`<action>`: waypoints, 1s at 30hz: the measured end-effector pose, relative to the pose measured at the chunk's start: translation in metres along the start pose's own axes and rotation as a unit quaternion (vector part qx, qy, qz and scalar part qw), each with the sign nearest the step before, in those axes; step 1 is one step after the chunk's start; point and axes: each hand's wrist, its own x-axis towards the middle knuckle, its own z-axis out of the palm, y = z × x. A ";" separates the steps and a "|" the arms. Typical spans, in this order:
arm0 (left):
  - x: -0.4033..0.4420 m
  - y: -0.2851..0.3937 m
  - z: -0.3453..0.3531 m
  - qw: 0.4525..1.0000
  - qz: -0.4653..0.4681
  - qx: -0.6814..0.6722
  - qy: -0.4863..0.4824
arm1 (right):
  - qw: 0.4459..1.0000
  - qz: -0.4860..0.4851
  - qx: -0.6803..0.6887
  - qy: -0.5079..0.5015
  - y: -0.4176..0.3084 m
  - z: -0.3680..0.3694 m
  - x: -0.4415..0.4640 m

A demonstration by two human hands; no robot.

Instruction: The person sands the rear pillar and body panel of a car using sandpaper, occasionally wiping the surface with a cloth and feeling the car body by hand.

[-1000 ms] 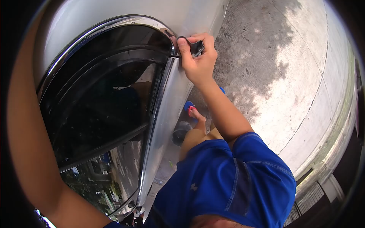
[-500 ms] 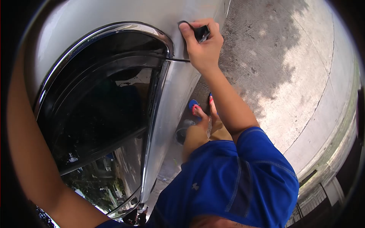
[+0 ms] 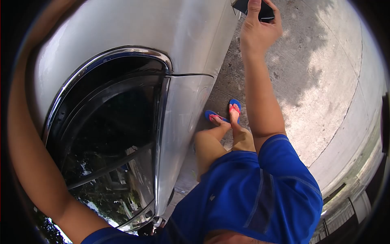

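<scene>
My right hand [image 3: 262,30] is at the top edge, raised past the corner of the silver car body [image 3: 195,32]. Its thumb and fingers are closed on a dark flat item [image 3: 266,13], partly hidden by the fingers and cut off by the frame. My left arm stretches up along the left side of the view, and its hand is outside the frame. Between my arms lies the car's dark window [image 3: 118,110], with a curved chrome trim [image 3: 122,49] around its upper edge.
Blue and red flip-flops [image 3: 234,106] are on my feet beside the car. Concrete ground [image 3: 325,81], part shaded, spreads to the right. A metal fence [image 3: 339,219] shows at the lower right.
My right hand has moved up and to the right with the dark item, from the window's corner to beyond the car's edge. My feet have shifted, and the view has moved slightly forward.
</scene>
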 end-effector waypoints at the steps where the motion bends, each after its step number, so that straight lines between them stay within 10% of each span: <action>1: -0.001 0.000 -0.001 1.000 0.001 0.000 -0.001 | 0.994 -0.086 -0.065 -0.002 -0.001 0.000 -0.002; 6: -0.003 -0.008 -0.002 1.000 -0.001 0.006 -0.005 | 0.868 -0.131 -0.208 -0.432 -0.029 -0.038 -0.169; 30: -0.010 -0.006 0.001 1.000 0.005 0.007 -0.005 | 0.886 -0.107 -0.164 -0.421 -0.023 -0.017 -0.176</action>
